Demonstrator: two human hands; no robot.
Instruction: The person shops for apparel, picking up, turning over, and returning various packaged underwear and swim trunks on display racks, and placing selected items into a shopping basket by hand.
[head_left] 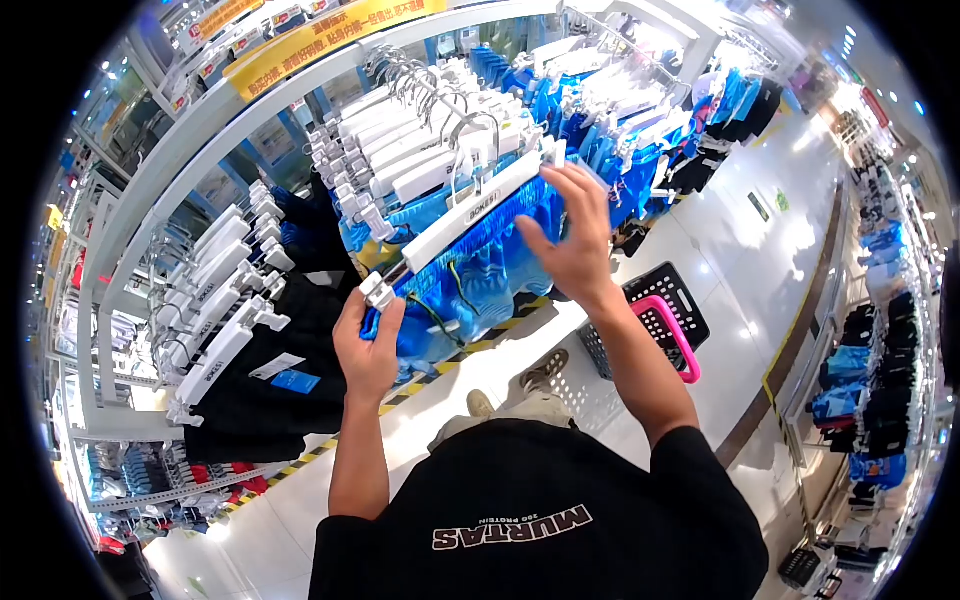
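Observation:
A white clip hanger [470,215] with a metal hook hangs at the front of a rack, tilted up toward the right. Blue patterned shorts [475,300] with a dark green drawstring hang from it. My left hand [368,345] pinches the white clip at the hanger's left end, thumb on the front, beside the waistband. At the other end, my right hand [578,235] is raised with thumb and fingers apart. Its fingertips are close to the hanger's right clip; whether they touch it I cannot tell.
More white hangers [385,140] crowd the rail behind. Black garments [270,360] hang at left. A black basket [675,300] with a pink handle [670,335] stands on the floor at my right. A yellow sign [330,45] tops the rack; shelves of clothes [870,370] line the far right.

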